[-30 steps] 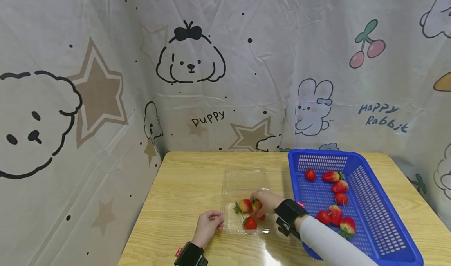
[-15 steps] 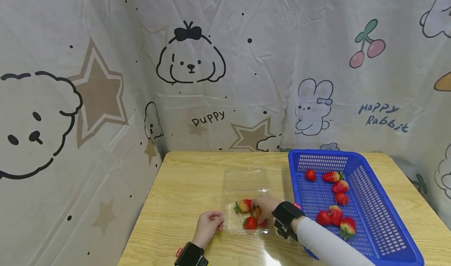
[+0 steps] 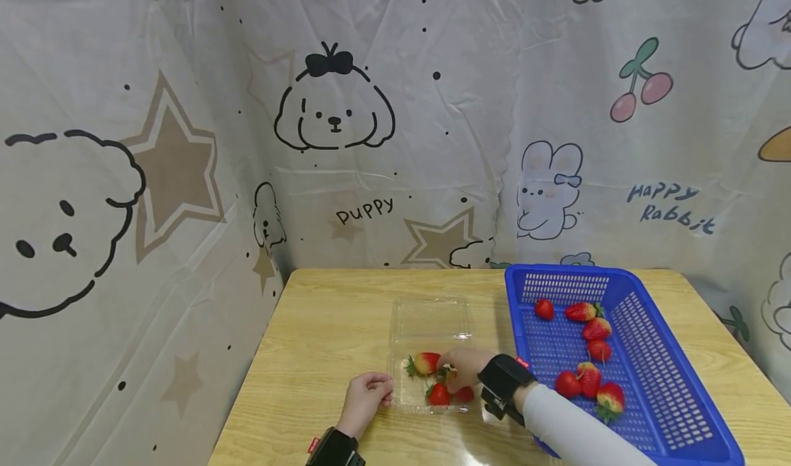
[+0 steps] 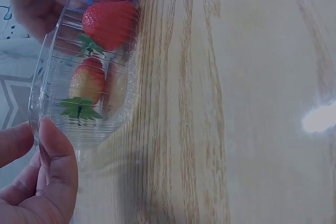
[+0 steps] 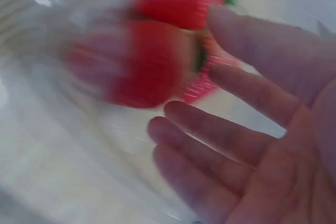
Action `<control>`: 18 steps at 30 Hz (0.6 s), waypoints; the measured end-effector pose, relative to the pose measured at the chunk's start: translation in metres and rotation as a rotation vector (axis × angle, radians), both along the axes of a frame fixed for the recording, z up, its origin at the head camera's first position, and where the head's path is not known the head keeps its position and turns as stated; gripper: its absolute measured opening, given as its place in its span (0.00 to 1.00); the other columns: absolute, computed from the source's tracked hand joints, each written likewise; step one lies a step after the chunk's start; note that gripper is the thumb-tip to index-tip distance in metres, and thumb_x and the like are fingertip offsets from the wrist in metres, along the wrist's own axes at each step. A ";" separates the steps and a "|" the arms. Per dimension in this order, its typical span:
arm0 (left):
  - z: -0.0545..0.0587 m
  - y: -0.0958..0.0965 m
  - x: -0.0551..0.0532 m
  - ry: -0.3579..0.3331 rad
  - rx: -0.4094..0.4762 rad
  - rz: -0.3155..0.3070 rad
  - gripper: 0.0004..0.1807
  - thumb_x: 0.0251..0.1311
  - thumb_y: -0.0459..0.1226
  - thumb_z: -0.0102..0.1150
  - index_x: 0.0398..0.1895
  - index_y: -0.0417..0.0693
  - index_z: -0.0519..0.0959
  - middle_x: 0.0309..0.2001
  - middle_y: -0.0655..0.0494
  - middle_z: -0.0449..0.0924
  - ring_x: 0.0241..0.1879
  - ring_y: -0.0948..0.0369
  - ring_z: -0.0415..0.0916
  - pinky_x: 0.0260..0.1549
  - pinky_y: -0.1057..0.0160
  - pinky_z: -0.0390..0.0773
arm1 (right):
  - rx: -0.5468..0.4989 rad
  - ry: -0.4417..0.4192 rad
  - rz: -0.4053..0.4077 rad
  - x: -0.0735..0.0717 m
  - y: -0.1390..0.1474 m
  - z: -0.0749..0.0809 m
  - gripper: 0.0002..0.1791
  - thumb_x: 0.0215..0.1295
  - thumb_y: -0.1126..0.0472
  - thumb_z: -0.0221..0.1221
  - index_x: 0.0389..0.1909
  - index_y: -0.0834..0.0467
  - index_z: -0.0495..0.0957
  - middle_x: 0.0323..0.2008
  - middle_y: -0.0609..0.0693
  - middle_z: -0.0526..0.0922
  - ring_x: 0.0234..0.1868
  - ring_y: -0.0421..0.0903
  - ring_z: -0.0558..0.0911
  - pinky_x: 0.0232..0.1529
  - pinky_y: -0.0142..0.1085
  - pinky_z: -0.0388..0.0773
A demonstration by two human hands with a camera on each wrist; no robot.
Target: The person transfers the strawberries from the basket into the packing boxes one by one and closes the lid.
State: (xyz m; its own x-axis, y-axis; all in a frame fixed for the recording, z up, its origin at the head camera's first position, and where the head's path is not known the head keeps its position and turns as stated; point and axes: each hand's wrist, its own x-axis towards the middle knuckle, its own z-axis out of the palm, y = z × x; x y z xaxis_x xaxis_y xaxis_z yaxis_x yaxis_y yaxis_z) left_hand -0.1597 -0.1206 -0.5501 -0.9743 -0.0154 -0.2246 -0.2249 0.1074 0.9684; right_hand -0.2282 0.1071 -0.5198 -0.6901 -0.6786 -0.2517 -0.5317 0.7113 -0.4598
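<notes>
A clear plastic clamshell box (image 3: 404,387) lies open on the table, its lid (image 3: 430,318) folded back. My left hand (image 3: 366,399) pinches the box's left rim between thumb and forefinger, as the left wrist view shows. Inside the box lie several strawberries, among them a yellowish-red strawberry (image 3: 426,364) and a red strawberry (image 3: 439,394). My right hand (image 3: 466,366) reaches into the box from the right. In the blurred right wrist view its thumb and forefinger stand around the leafy end of a strawberry (image 5: 152,61); the other fingers extend beside it. The hand partly hides the fruit.
A blue plastic basket (image 3: 664,356) with several strawberries stands to the right, under the right forearm. The wooden table (image 3: 327,329) carries both containers. A printed curtain (image 3: 383,109) hangs behind and to the left.
My right hand has moved slightly toward me and down in the box. The strawberry under it has shifted toward the box's near right corner. My left hand stays at the rim.
</notes>
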 end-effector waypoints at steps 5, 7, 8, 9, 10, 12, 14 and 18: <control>0.000 0.000 0.000 -0.013 0.006 -0.001 0.13 0.58 0.28 0.55 0.41 0.22 0.73 0.26 0.48 0.77 0.23 0.66 0.74 0.23 0.68 0.79 | -0.116 0.041 0.089 -0.006 0.008 0.045 0.18 0.57 0.63 0.60 0.48 0.63 0.75 0.45 0.58 0.78 0.46 0.55 0.77 0.45 0.43 0.76; 0.000 -0.001 0.000 -0.008 0.010 -0.007 0.13 0.58 0.28 0.55 0.41 0.22 0.73 0.26 0.48 0.77 0.23 0.66 0.74 0.22 0.67 0.79 | -0.220 0.095 0.077 -0.011 0.014 0.061 0.17 0.60 0.64 0.58 0.50 0.63 0.75 0.46 0.58 0.78 0.45 0.54 0.77 0.44 0.43 0.77; -0.001 -0.001 0.000 -0.007 0.013 -0.009 0.13 0.58 0.28 0.55 0.41 0.22 0.73 0.26 0.48 0.77 0.23 0.66 0.74 0.22 0.67 0.79 | -0.273 0.135 0.053 -0.013 0.018 0.067 0.17 0.61 0.64 0.57 0.51 0.62 0.74 0.47 0.57 0.78 0.45 0.52 0.77 0.44 0.43 0.77; -0.001 -0.001 0.000 -0.004 0.014 -0.012 0.13 0.58 0.27 0.55 0.41 0.21 0.73 0.26 0.47 0.77 0.22 0.65 0.74 0.22 0.67 0.79 | -0.330 0.188 0.029 -0.016 0.023 0.071 0.17 0.62 0.64 0.56 0.52 0.62 0.74 0.48 0.57 0.78 0.45 0.52 0.77 0.44 0.43 0.77; -0.002 -0.001 0.000 -0.005 0.017 -0.014 0.12 0.58 0.27 0.54 0.41 0.21 0.73 0.26 0.47 0.77 0.22 0.65 0.74 0.22 0.67 0.79 | -0.383 0.248 -0.003 -0.019 0.027 0.075 0.17 0.62 0.65 0.56 0.52 0.62 0.74 0.48 0.56 0.78 0.45 0.52 0.77 0.45 0.44 0.77; -0.003 -0.002 0.000 -0.006 0.026 -0.019 0.12 0.58 0.27 0.54 0.40 0.21 0.73 0.26 0.47 0.77 0.22 0.65 0.74 0.22 0.66 0.79 | -0.469 0.391 -0.076 -0.025 0.037 0.079 0.19 0.60 0.66 0.58 0.53 0.61 0.73 0.50 0.57 0.76 0.48 0.53 0.76 0.47 0.46 0.76; -0.004 -0.002 -0.001 -0.011 0.032 -0.018 0.12 0.58 0.27 0.55 0.40 0.22 0.73 0.26 0.47 0.77 0.22 0.65 0.74 0.22 0.66 0.79 | -0.543 0.531 -0.152 -0.032 0.048 0.080 0.21 0.57 0.68 0.60 0.53 0.61 0.73 0.52 0.58 0.74 0.51 0.55 0.74 0.50 0.48 0.74; -0.003 -0.002 -0.001 -0.002 0.041 -0.018 0.12 0.58 0.27 0.55 0.40 0.22 0.73 0.24 0.49 0.76 0.22 0.65 0.74 0.22 0.67 0.79 | -0.615 0.740 -0.304 -0.045 0.070 0.073 0.27 0.51 0.73 0.63 0.54 0.61 0.72 0.55 0.62 0.67 0.56 0.60 0.68 0.52 0.53 0.70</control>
